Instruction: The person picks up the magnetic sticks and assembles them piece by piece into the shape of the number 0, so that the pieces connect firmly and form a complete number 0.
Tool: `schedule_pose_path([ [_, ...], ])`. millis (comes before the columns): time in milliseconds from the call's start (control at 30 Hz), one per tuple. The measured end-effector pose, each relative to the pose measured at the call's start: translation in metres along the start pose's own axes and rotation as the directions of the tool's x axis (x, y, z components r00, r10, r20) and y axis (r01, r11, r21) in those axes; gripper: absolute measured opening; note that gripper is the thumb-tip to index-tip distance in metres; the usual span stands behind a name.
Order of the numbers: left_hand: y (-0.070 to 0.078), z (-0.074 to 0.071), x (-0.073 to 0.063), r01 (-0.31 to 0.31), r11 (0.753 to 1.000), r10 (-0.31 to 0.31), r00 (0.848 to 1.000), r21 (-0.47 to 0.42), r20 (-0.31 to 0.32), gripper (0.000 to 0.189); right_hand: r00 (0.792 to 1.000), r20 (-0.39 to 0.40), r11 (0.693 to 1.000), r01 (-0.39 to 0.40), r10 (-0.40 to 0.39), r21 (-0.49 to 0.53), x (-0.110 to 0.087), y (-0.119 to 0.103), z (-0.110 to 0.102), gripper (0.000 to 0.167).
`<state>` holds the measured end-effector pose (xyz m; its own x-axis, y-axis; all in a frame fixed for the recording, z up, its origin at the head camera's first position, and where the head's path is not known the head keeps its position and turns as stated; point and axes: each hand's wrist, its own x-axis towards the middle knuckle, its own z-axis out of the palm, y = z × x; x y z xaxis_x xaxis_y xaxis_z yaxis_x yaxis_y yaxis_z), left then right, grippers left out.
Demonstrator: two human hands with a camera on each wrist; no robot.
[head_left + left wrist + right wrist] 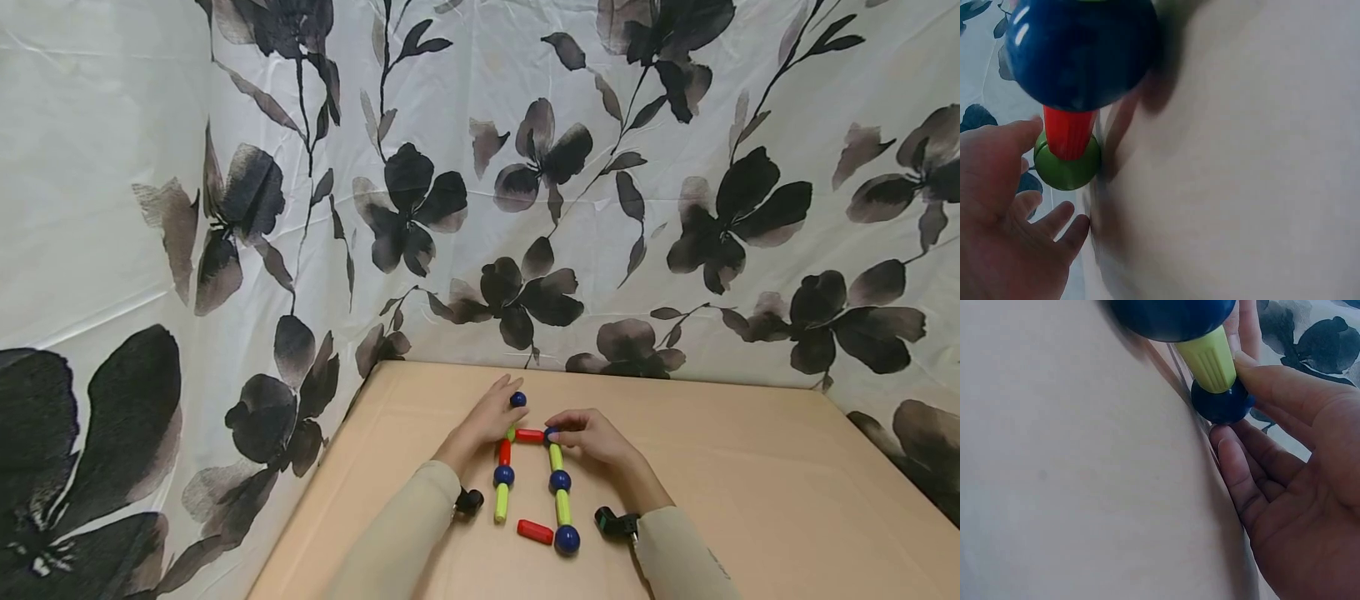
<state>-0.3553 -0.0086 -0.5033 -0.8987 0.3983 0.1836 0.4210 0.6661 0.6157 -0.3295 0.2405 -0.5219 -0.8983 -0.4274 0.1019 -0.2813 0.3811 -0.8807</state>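
Colourful rods and balls form a frame on the table. By its far left corner, my left hand [489, 417] has its fingers extended, the thumb beside a green ball [1067, 167]. A red rod [1067, 134] runs from that ball towards a blue ball [504, 475]. Close by the left fingertips shows another blue ball [517, 400]. At the far right corner, my right hand [596, 437] pinches a blue ball [1219, 407] between thumb and fingers. A yellow-green rod [1210, 359] joins it to a nearer blue ball [1172, 315]. Another red rod [529, 436] spans the far side.
The left side ends in a yellow-green rod [501, 504]. Across a gap, a red rod [535, 532] meets the near right blue ball [567, 540]. The tan table [765, 500] extends right; behind it hangs a floral cloth [465, 108].
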Motion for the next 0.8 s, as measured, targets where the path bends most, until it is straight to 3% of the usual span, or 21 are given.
schedule_pose_path([
  [200,0.008,0.001,0.001,0.032,0.998,-0.034,0.998,0.046,0.043,0.053,1.0,0.012,1.0,0.007,-0.007,0.012,0.0,0.002,-0.001,0.036],
  [500,0.015,0.009,0.001,0.099,0.987,-0.093,0.994,0.128,-0.048,0.041,1.0,0.007,1.0,-0.016,0.016,0.026,0.002,0.001,-0.001,0.036],
  [667,0.016,0.007,0.002,0.118,0.989,-0.113,0.992,0.084,-0.058,0.037,0.999,-0.013,1.0,-0.03,0.03,0.01,0.002,-0.001,0.0,0.034],
  [800,0.015,0.003,0.0,0.087,0.995,-0.084,0.994,0.043,-0.071,0.036,0.999,-0.012,0.999,-0.038,0.038,0.004,0.001,0.001,-0.001,0.034],
])
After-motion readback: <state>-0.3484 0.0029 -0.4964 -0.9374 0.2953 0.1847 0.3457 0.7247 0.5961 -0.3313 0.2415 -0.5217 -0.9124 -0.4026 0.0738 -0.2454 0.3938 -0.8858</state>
